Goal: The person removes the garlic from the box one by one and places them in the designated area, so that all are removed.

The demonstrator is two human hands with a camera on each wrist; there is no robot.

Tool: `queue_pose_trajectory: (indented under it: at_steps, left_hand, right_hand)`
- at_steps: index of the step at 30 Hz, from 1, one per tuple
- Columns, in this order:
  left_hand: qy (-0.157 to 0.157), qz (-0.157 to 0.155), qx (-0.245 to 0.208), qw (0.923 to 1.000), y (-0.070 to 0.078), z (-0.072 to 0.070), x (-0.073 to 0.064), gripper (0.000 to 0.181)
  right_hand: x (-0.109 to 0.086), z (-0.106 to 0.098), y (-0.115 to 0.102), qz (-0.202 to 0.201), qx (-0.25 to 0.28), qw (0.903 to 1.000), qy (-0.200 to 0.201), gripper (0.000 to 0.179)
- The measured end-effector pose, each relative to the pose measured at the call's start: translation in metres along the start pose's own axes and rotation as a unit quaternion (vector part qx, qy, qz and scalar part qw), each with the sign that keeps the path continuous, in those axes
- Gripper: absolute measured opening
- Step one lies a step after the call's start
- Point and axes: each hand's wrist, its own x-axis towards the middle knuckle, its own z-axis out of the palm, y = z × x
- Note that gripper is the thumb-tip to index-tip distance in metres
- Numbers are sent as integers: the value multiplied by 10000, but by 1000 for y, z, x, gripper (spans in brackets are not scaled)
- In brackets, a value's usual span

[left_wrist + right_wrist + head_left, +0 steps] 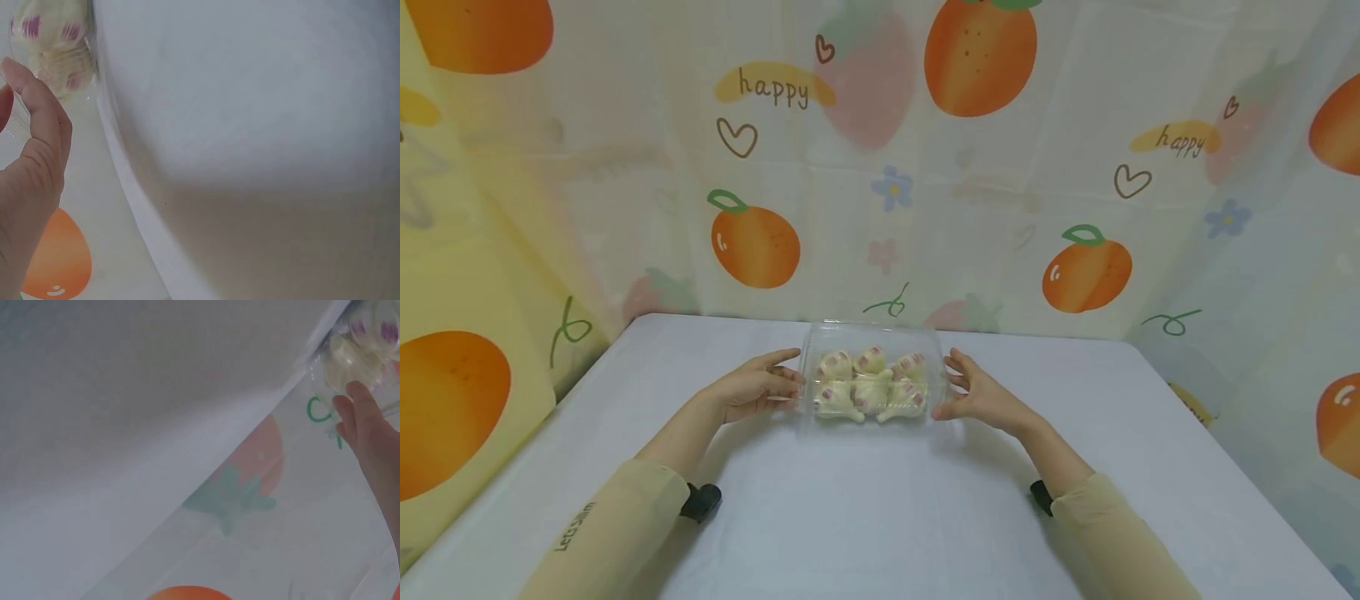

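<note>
Well, both of my hands are at one clear plastic box (902,335), over the far part of the white-covered table (850,517) and near the middle of its back edge. My left hand (763,385) is at the box's left side, its fingers partly open and loosely bent, their tips against the clear wall. My right hand (977,398) is at the opposite side, fingers spread and gently curved, tips touching that wall. I can't tell how firmly either one presses, nor whether the box rests on the cloth or is slightly raised. Inside it sit six cream-coloured pieces (871,392) with purple patches, three at the back and three in front. Beige sleeves (617,521) cover my forearms, the left one lettered, and a black wrist camera (703,502) shows below each cuff. Behind the table hangs a pale backdrop (820,175) printed with oranges, strawberries, hearts and "happy".
</note>
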Motion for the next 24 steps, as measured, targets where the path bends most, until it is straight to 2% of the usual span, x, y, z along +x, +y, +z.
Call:
queue_pose_trajectory:
  at_steps: [8,16,24]
  left_hand:
    - [24,-40,76,10000,2,1,1,82]
    - [21,-89,104,9999,5,3,1,83]
    - [3,-132,104,9999,4,1,2,83]
  right_hand:
    - [2,7,0,116,-99,9999,54,119]
    - [5,12,2,260,-30,9993,271,120]
    - [8,17,6,301,187,9992,160,120]
